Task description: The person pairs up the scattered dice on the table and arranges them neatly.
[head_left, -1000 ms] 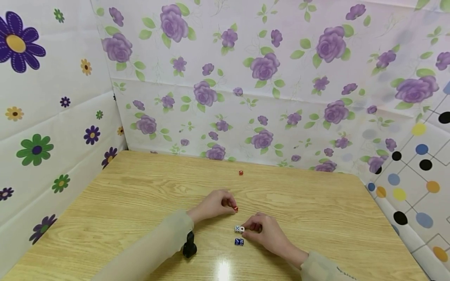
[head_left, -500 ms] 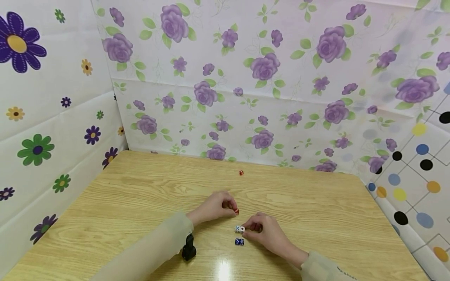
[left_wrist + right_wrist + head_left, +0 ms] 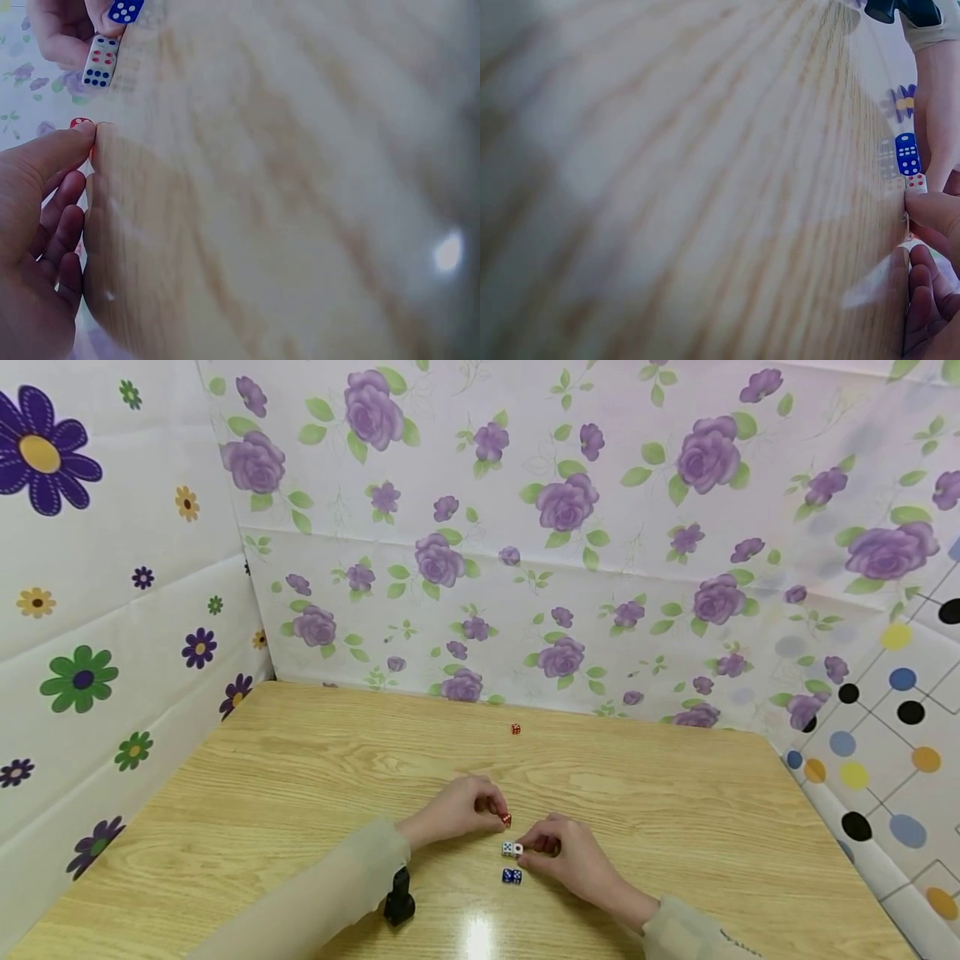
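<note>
Between thumb and fingertips, my left hand point(image 3: 461, 810) pinches a red die point(image 3: 507, 820) just beyond two white dice point(image 3: 507, 848) in the head view. My right hand point(image 3: 570, 858) pinches the right-hand one of these white dice, which sit side by side on the table. Nearer the person, two blue dice point(image 3: 512, 877) stand side by side, slightly apart from the white pair in the head view. The left wrist view shows only a bit of the red die point(image 3: 80, 123) past the left thumb. Farther back lies another red die point(image 3: 515, 729) by itself.
The wooden table point(image 3: 675, 802) meets a flower-printed sheet point(image 3: 480, 527) at its back edge, with patterned sheets on the left and right too. A black device point(image 3: 399, 900) hangs at the left wrist, below the sleeve.
My left hand has moved nearer the person and slightly right with its red die, closing toward the white dice. The right hand and the other dice stay in place.
</note>
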Demonstrator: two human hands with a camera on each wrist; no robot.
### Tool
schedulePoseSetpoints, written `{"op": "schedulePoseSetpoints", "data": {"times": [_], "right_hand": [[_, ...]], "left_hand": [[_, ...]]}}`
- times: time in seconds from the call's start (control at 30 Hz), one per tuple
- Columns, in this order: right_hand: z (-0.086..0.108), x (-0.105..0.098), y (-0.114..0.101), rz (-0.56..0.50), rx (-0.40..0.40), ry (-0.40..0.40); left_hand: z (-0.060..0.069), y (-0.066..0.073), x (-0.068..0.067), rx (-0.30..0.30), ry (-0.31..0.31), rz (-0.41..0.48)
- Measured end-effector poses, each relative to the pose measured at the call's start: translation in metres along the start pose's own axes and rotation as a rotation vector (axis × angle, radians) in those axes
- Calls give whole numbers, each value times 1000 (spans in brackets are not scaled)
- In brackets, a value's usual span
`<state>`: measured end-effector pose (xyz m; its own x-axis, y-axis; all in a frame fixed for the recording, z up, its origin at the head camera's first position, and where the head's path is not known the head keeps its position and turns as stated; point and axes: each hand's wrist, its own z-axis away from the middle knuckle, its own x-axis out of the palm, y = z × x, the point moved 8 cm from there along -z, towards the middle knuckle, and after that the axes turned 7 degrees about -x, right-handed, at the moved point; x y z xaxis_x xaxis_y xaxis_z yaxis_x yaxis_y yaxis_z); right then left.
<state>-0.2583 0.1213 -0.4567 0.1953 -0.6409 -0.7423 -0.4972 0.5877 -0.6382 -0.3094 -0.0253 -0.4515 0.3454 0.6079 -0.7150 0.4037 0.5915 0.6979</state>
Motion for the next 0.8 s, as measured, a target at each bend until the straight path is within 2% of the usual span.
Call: {"op": "schedulePoseSetpoints", "data": {"times": [0.43,0.8], "right_hand": [[0,-1,-2,-3,-15,13],[0,0,0,-2,-5,0]], "left_hand": [[4,0,2,10,21,-28],[6,6,2,22,-1,-51]]}}
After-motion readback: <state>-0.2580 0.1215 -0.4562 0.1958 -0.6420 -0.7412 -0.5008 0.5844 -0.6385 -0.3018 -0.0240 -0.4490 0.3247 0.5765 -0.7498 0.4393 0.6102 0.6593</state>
